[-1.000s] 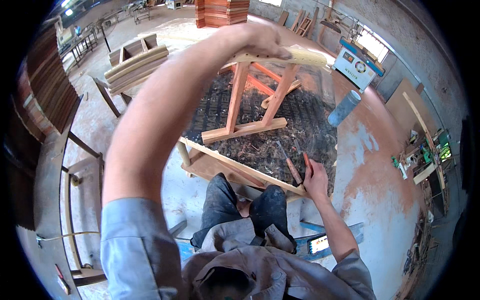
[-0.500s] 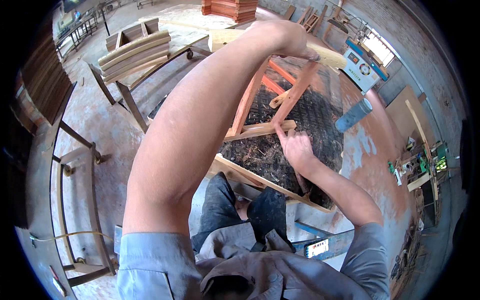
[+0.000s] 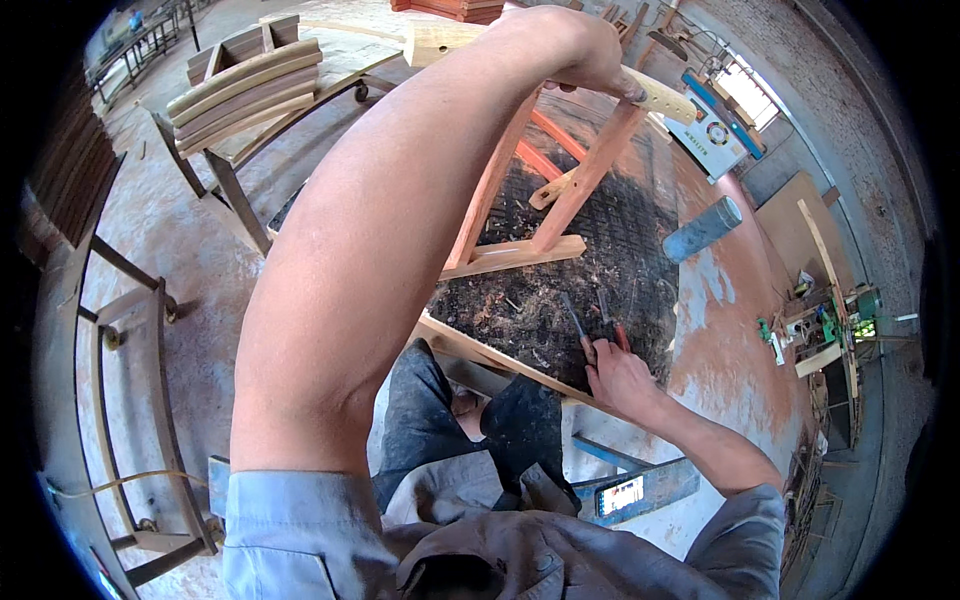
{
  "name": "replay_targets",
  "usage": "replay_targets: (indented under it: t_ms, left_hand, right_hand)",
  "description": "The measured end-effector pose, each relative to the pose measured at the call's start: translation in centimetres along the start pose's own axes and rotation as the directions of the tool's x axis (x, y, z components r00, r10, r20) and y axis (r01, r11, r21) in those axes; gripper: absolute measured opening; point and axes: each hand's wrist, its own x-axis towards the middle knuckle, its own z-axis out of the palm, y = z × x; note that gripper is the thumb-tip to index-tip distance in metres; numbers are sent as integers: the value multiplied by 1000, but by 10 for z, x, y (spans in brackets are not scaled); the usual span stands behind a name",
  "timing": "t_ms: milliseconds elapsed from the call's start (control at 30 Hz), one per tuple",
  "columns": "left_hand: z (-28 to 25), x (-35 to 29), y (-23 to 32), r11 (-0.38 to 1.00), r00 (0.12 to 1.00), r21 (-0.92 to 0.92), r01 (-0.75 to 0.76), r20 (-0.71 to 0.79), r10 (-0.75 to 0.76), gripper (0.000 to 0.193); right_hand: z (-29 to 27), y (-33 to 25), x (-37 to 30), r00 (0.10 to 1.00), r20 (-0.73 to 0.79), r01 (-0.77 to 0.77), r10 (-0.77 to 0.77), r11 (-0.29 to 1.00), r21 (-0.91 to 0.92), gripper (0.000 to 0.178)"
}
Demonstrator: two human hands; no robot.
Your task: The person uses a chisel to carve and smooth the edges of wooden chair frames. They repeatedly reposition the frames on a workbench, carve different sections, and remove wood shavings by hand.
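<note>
A pale wooden frame [image 3: 596, 180] with two slanted posts stands on the dark work table [image 3: 520, 305]. Gripping its top rail [image 3: 660, 97], my left hand [image 3: 590, 60] is closed, with part of the fingers hidden behind the wood and my forearm. At the table's near right corner my right hand [image 3: 622, 380] has its fingers closed at the handle of a chisel [image 3: 577, 325], a slim metal tool with a brownish handle. A second tool with a red handle [image 3: 621, 337] lies right beside it, close to the fingertips.
Reddish wood pieces [image 3: 545, 155] lie on the table behind the frame. A blue-grey cylinder [image 3: 703, 230] stands to the right. Stacked wooden parts [image 3: 245, 85] rest on a wheeled cart at the left. A phone [image 3: 620, 497] lies on a blue beam near my lap.
My right hand has left the frame's lower bar and moved down toward me to the tools at the near corner. My left hand still holds the top rail.
</note>
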Motion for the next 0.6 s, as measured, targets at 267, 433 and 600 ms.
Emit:
replay_targets:
  t_ms: [267, 433, 600]
  left_hand:
    - [16, -18, 24, 967, 958, -81, 242, -136, -251, 52]
    - [-3, -30, 18, 980, 990, -140, 139, 3, -140, 64]
    - [11, -24, 30, 985, 973, -63, 161, -160, -170, 46]
  right_hand:
    - [-108, -28, 28, 976, -132, 155, -176, 976, -155, 58]
    - [-163, -46, 61, 944, 133, 317, -303, 714, -624, 56]
    - [-172, -71, 85, 917, 242, 383, -317, 529, -757, 47]
